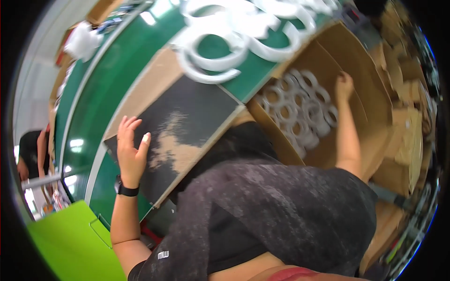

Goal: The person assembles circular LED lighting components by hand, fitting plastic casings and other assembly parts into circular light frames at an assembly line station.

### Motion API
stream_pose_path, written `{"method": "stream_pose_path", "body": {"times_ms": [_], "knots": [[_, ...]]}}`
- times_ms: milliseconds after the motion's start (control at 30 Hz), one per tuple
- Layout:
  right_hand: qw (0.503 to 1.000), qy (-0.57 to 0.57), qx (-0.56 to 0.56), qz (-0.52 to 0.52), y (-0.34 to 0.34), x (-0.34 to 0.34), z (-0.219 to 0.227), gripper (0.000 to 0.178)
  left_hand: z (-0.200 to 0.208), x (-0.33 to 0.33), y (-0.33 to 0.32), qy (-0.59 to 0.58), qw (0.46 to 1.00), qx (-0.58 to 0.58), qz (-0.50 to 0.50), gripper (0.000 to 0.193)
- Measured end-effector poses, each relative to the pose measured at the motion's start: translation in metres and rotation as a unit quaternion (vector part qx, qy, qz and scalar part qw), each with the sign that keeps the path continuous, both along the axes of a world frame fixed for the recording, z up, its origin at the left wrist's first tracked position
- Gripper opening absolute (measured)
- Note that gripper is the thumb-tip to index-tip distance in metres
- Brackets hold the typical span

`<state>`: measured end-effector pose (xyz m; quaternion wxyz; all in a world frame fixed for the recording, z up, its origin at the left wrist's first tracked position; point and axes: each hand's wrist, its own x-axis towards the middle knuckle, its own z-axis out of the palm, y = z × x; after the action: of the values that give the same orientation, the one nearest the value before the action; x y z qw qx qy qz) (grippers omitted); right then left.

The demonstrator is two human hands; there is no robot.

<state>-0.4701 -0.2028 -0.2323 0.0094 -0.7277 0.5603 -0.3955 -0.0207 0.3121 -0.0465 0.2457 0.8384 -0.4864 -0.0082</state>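
Note:
My left hand [131, 152], a dark watch on its wrist, is open over the left part of a black board [201, 100]. Its thumb stands apart from the fingers, with nothing between them. The board's surface is worn to tan in a large patch. My right hand [345, 88] is over the right side of a large cardboard box [363, 100], its fingers curled together and a little blurred. Whatever they may hold cannot be made out. Many white rings [300, 105] lie inside the box. Larger white C-shaped pieces [213, 63] are heaped beyond the board.
A green work surface [117, 61] curves along the left and far side. At lower left is a bright lime-green panel [70, 243]. More cardboard boxes [403, 150] stand on the right. Another person [35, 152] is at the far left edge.

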Motion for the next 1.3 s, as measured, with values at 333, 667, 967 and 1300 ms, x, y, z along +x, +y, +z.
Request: {"method": "stream_pose_path", "body": {"times_ms": [333,667,967,1300], "knots": [[0.719,0.24,0.644,0.101,0.147,-0.06,-0.304,0.073,-0.042,-0.005,-0.099,-0.047,0.992,0.113,-0.027,0.05],[0.722,0.207,0.66,-0.028,0.158,-0.018,-0.342,0.065,-0.046,-0.013,-0.086,-0.002,0.989,0.133,0.063,0.038],[0.833,0.06,0.44,-0.331,0.015,-0.093,-0.359,0.073,-0.048,-0.02,-0.102,0.044,0.984,0.168,0.042,0.053],[0.825,-0.033,0.531,-0.191,0.003,-0.157,-0.443,0.091,-0.053,-0.029,-0.102,0.058,0.982,0.119,0.138,0.052]]}}
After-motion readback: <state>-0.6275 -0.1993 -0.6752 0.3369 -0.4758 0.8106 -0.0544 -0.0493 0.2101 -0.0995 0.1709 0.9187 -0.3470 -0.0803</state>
